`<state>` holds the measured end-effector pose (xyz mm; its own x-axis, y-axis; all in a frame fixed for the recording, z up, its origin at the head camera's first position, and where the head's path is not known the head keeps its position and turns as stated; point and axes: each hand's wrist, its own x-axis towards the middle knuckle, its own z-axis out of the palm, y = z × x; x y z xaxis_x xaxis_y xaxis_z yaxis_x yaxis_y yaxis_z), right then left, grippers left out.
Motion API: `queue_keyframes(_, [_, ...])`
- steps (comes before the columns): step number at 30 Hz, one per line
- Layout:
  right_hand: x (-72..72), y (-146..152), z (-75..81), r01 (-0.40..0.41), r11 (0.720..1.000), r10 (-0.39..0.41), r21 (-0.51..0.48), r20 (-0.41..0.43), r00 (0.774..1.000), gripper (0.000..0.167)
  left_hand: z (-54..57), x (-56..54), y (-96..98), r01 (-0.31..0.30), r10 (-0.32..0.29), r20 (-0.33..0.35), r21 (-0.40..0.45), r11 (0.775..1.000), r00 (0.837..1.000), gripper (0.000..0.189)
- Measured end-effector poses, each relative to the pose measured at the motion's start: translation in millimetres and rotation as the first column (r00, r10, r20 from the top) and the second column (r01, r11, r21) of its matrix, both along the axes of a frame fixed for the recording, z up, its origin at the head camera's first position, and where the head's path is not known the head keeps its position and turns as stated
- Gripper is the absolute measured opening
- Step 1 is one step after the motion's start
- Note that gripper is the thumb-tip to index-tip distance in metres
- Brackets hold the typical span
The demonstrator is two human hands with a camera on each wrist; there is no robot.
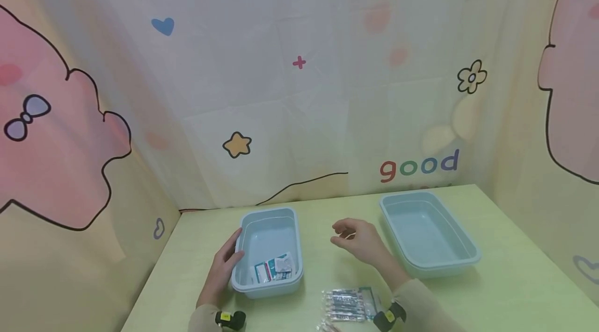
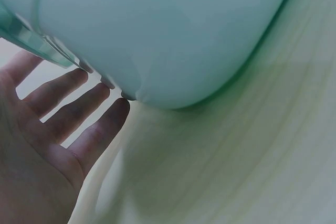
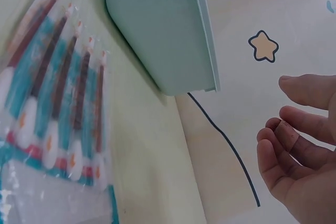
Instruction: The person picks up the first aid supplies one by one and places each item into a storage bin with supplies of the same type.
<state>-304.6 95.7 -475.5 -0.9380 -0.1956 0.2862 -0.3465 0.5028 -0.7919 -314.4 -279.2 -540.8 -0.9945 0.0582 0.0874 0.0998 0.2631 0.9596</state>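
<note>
My left hand (image 1: 221, 269) is at the left side of a light blue plastic basin (image 1: 268, 290). In the left wrist view its fairly straight fingers (image 2: 100, 135) touch the basin's outer wall (image 2: 173, 40). Small teal-and-white packets (image 1: 273, 268) lie inside, at the near end. My right hand (image 1: 362, 241) hovers between two basins, holding nothing, its fingers loosely bent and the thumb apart from them. Below it on the table lies a clear plastic pack of slim pen-like sticks (image 1: 345, 305), seen close in the right wrist view as teal, white and brown sticks (image 3: 60, 93).
A second light blue basin (image 1: 423, 222) with nothing in it stands to the right, beside my right forearm. The pale yellow-green table (image 1: 180, 259) ends at a printed curtain (image 1: 299, 129) at the back. Another small wrapped piece (image 1: 327, 327) lies at the near edge.
</note>
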Motion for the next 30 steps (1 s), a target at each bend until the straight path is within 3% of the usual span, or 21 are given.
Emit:
queue_keyframes(14, [6.0,22,-18.9,0.003,0.999,-0.004,0.035,0.015,1.0,0.023,2.2,-0.9,-0.3,0.015,-0.016,0.038,0.031,0.999,0.999,0.055])
queue_keyframes(21, [13.5,37,-31.7,-0.034,0.998,0.031,0.047,0.053,0.998,0.029,2.6,-0.2,1.0,0.003,-0.004,0.046,0.022,1.0,0.999,0.055])
queue_keyframes(30, [22.6,47,-38.6,-0.058,0.996,0.053,0.07,0.068,0.996,0.034,27.3,15.6,7.5,0.02,-0.022,0.059,0.029,0.999,0.998,0.056])
